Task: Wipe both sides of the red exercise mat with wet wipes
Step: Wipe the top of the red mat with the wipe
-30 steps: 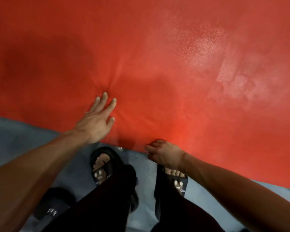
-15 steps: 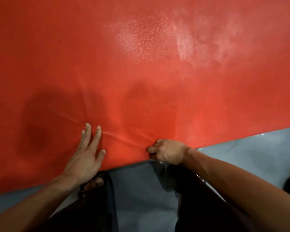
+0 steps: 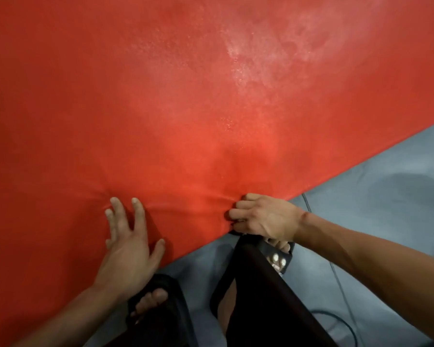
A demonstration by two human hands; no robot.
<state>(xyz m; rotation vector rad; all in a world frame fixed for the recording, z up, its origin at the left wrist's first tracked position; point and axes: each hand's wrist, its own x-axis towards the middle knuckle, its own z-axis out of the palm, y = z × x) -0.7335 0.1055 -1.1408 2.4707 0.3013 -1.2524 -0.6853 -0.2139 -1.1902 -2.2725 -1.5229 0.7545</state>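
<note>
Where right hand (image 3: pixel 266 216) grips, red mat (image 3: pixel 161 108) edge under fingers (image 3: pixel 238 212).

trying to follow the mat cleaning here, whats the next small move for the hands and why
Probably lift the near edge to start flipping the red mat. The right hand already pinches that edge, bunching wrinkles into it, while the left hand lies flat with fingers spread on the mat beside it. The far surface shows a wet sheen, which suggests this side is wiped. No wipe is visible.

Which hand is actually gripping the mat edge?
The right hand: its fingers curl round the mat edge. The left hand lies flat, fingers spread.
</note>
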